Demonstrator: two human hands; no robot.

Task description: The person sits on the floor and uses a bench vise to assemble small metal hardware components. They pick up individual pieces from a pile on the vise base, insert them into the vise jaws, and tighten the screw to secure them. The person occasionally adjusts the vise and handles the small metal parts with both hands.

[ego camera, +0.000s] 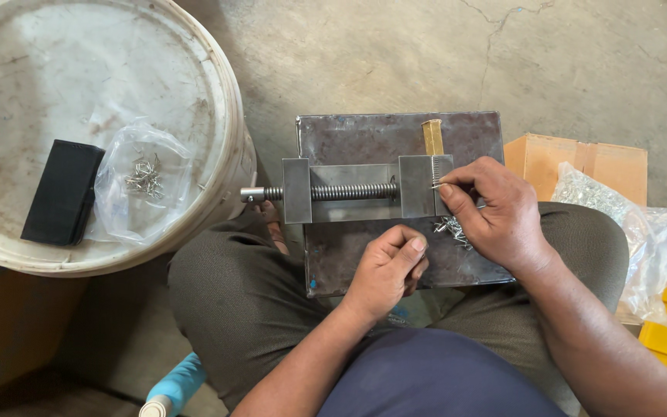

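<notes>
I see my right hand (496, 212) at the right end of the small steel vise (364, 189), fingertips pinched narrow on a thin wire clip (437, 184) at the vise's right block. My left hand (387, 266) rests curled and holding nothing on the metal plate (395, 135) near its front edge. Loose wire clips (449, 227) lie under my right palm, by the plate's right edge.

Dull grey steel vise (364, 189) on a scuffed metal plate (395, 139) (both matt); crinkled glossy plastic bag (137, 181).
</notes>
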